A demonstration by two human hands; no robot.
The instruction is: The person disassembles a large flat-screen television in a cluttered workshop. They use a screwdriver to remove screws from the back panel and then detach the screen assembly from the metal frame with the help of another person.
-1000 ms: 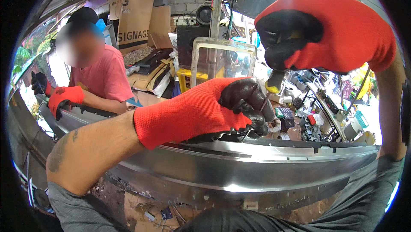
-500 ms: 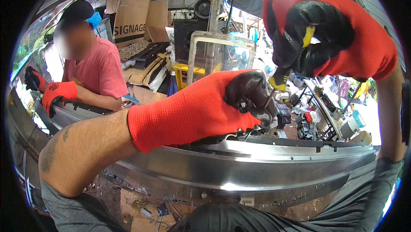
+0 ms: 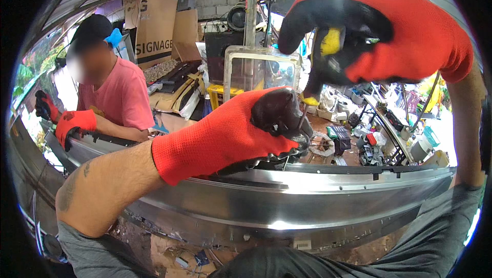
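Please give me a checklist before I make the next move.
1. Right hand in red-and-black glove holds black-and-yellow screwdriver: ok.
2. All its fingers around handle: not ok, one stands clear.
3. Left hand in matching glove closed on thin metal shaft: ok.
4. Tip seated at long silver metal panel: cannot tell, too small.
5. Co-worker's nearer hand in red-and-black glove clear of tip: ok.

Brown floor (image 3: 131,234); cardboard (image 3: 160,253) lying on it, small scraps (image 3: 181,262) scattered.
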